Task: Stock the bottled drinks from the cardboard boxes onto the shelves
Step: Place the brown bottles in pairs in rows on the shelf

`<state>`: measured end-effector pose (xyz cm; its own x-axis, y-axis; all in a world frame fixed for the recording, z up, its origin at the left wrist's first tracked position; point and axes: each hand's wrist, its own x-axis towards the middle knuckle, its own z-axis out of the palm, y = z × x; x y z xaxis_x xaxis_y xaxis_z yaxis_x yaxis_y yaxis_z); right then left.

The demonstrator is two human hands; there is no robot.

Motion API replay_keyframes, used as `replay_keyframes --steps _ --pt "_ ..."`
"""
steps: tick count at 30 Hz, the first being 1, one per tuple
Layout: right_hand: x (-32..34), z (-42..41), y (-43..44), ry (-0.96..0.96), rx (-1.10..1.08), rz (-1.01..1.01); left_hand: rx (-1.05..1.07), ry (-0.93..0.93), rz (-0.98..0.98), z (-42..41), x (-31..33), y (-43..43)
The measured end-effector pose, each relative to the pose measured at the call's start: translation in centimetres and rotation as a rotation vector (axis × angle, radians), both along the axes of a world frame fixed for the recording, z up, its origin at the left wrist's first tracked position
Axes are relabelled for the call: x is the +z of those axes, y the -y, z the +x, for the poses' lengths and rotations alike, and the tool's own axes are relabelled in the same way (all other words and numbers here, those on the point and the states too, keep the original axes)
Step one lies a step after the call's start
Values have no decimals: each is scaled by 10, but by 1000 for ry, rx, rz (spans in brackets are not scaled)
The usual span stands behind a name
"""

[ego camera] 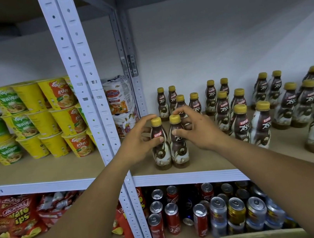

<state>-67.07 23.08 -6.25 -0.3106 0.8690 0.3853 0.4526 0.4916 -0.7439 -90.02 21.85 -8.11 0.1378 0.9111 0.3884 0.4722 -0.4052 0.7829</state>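
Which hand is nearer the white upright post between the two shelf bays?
Left. The left hand, gripping the left front bottle, sits just right of the post; the right hand is farther right.

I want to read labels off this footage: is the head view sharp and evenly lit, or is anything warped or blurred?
Head view: soft, even light, no harsh glare. The coffee bottles between the left hand and right hand read clearly. Wide-angle bending tilts the shelf upright and the right-edge bottles. The cans below sit dimmer, and the noodle cups look slightly soft.
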Motion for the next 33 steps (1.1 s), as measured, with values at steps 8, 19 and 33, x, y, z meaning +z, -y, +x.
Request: replay_keyframes --steps 8,19,33 --pt "0 -2 0 -9 10 -5 18 -5 4 -1 0 2" --pt "-2 -2 -1 -26 16 -3 31 -14 -2 -1 0 0" --pt "-7 -2 -8 -26 19 3 41 2 13 3 -1 0"
